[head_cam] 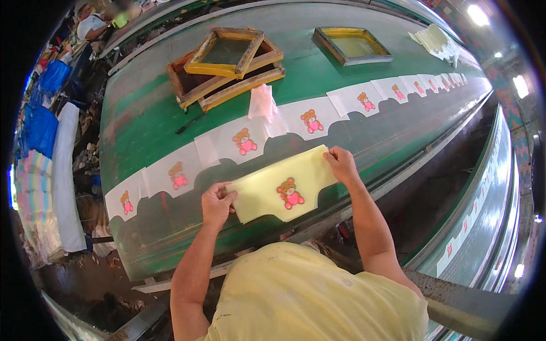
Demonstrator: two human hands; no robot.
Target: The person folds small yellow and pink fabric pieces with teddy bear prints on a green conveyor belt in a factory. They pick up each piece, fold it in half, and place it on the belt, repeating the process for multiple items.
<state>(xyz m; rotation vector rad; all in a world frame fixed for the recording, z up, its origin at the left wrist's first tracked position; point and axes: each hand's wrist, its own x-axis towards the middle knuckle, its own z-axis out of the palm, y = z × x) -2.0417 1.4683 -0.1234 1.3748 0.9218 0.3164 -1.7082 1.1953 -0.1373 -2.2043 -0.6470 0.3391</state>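
My left hand [218, 202] pinches the upper left corner of a stack of pale yellow fabric pieces [260, 196], and my right hand [341, 163] grips its upper right corner. A brown teddy bear with a pink heart is printed on the top piece. Both hands hold the stack stretched out above the near part of a long green printing table [145, 247]. Beyond it, white fabric pieces [204, 149] with the same bear print lie in a curving row along the table. A crumpled pale pink cloth [262, 104] rests at the row's far edge.
Several wooden screen frames [192, 68] are stacked at the far left of the table; another screen frame [354, 62] lies farther right. A thin dark tool [187, 123] is near the stack. Whitish fabric [439, 42] is heaped at the far right. A co-worker [91, 25] is at upper left.
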